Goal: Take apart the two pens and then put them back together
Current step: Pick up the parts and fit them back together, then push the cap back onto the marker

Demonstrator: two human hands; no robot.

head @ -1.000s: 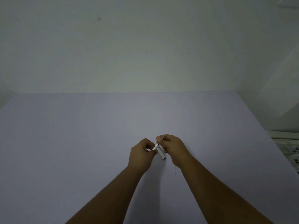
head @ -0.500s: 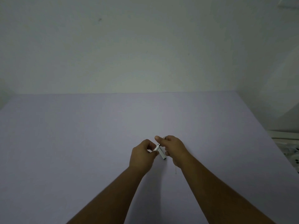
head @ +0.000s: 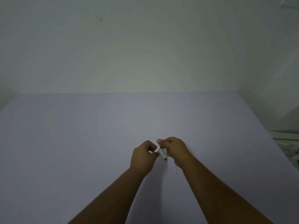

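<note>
Both my hands meet over the middle of the pale lilac table. My left hand pinches one end of a short white pen piece that points up and right. My right hand grips its other end between thumb and fingers. A second white pen part with a dark tip slants down to the right just below, between the two hands; whether it lies on the table or is held I cannot tell. A thin pale piece lies on the table under my right wrist.
A plain white wall rises behind the table's far edge. The table's right edge runs diagonally, and beyond it at the lower right stands some white clutter.
Both hands stay together at the same spot. My right thumb and fingers have shifted slightly on the pen piece; the parts between the hands have barely moved.
</note>
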